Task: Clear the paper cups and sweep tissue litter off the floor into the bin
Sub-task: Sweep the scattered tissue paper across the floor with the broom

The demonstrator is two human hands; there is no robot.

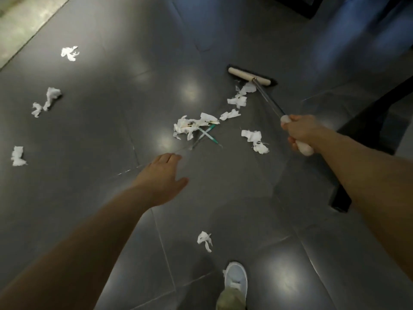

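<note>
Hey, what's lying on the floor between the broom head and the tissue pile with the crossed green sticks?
Three tissue scraps lie in a loose line from the broom head down to the pile. The head view shows it.

Your right hand (298, 134) grips the white handle of the broom (252, 77), whose head rests on the dark tiled floor (100, 135) just beside a trail of tissue scraps (238, 101). Your left hand (162, 175) hovers with fingers relaxed, near a tissue clump (192, 127) lying with two crossed green straws (207, 134).
</note>
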